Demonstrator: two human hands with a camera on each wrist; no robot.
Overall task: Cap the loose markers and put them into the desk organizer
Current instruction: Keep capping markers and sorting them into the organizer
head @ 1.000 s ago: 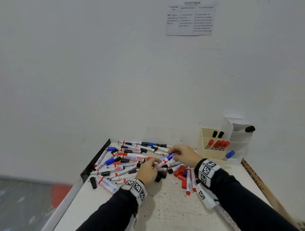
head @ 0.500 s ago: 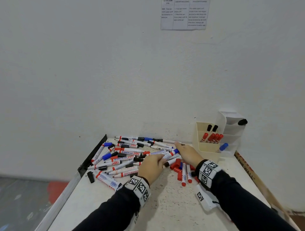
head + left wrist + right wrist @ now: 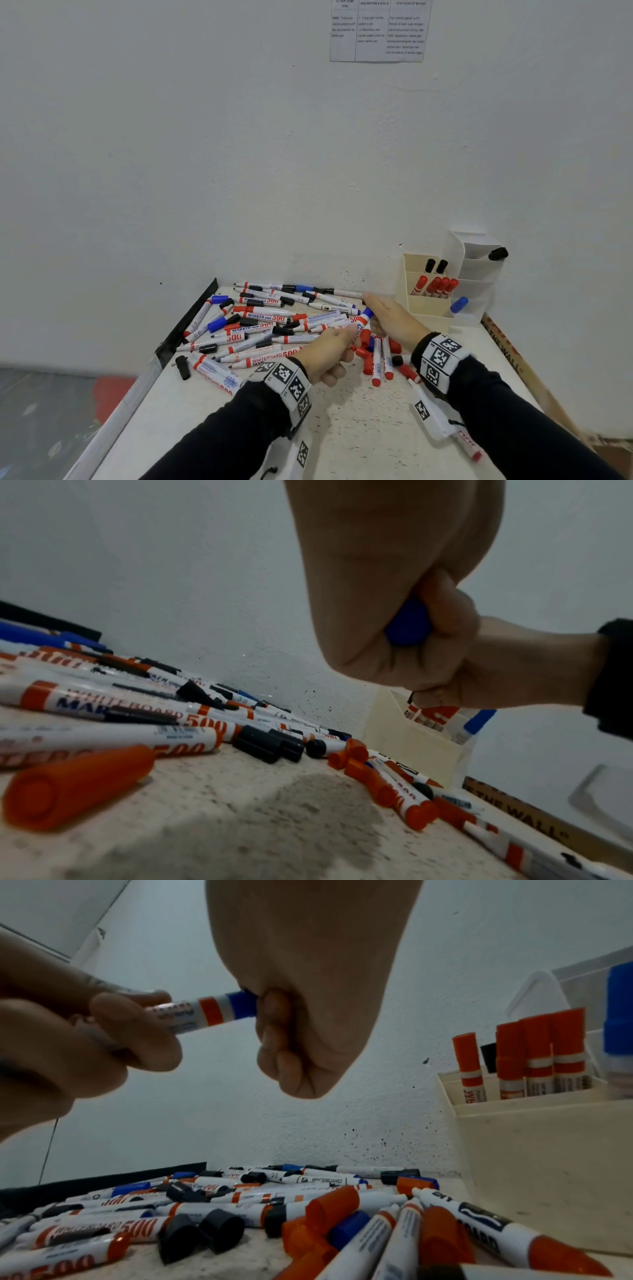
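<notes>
Both hands now lower and closer than half second ago, cap seated on marker. Left hand (image 3: pixel 328 354) grips blue marker (image 3: pixel 202 1011) barrel, fingers (image 3: pixel 137 1031) curled round it; right hand (image 3: pixel 394 318) fingers clamped on its blue cap (image 3: pixel 407 626). Held above loose markers (image 3: pixel 260 329) on surface (image 3: pixel 359 438). Desk organizer (image 3: pixel 428 305) right of hands, holding red markers (image 3: pixel 435 286).

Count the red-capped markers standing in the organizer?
4, all upright in the cream desk organizer, middle compartment: one red-capped marker apart on the left, three bunched at right. More could be hidden behind its wall.
</notes>
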